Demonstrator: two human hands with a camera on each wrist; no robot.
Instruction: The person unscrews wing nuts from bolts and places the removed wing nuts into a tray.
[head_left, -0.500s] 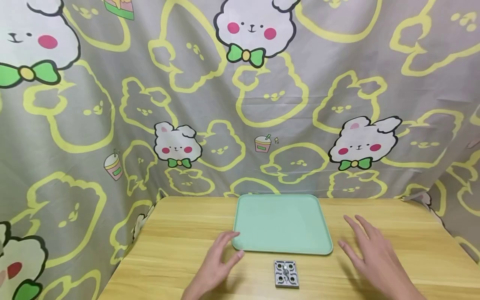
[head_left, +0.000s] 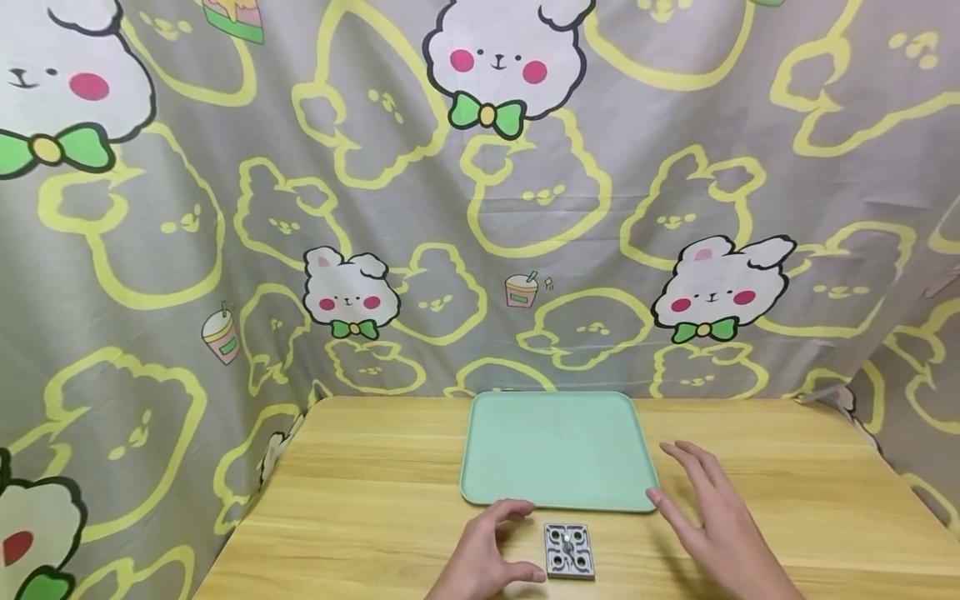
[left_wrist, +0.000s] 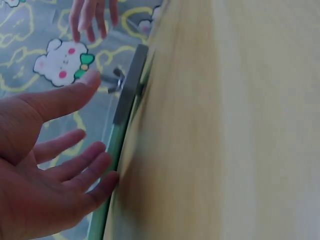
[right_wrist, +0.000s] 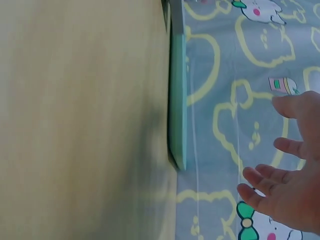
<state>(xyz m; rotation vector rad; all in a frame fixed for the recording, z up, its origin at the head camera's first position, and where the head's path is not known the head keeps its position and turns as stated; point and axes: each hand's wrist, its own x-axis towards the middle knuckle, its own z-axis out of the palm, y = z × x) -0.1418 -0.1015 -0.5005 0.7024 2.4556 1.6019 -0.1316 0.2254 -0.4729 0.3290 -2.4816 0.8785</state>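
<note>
A grey rectangular plate [head_left: 557, 560] with several round holes lies flat on the table, in front of the green tray [head_left: 558, 454]. A small shiny metal piece [left_wrist: 119, 80] juts up from the plate's middle in the left wrist view; its exact kind is unclear. Just left of the plate is my left hand [head_left: 483, 554], thumb and fingers spread apart around a gap, holding nothing. To the right, farther from the plate, my right hand [head_left: 712, 521] hovers near the tray's front right corner. Its fingers are loosely extended and grip nothing.
The light wooden table [head_left: 360, 483] runs back to a grey curtain [head_left: 420, 208] with yellow outlines and white rabbit heads. More curtain hangs at the left and right sides. The tray's far edge is close to the back curtain.
My left hand has moved right and down, from the tray's front left corner to beside the plate. My right hand has shifted slightly left. The plate and tray stay put.
</note>
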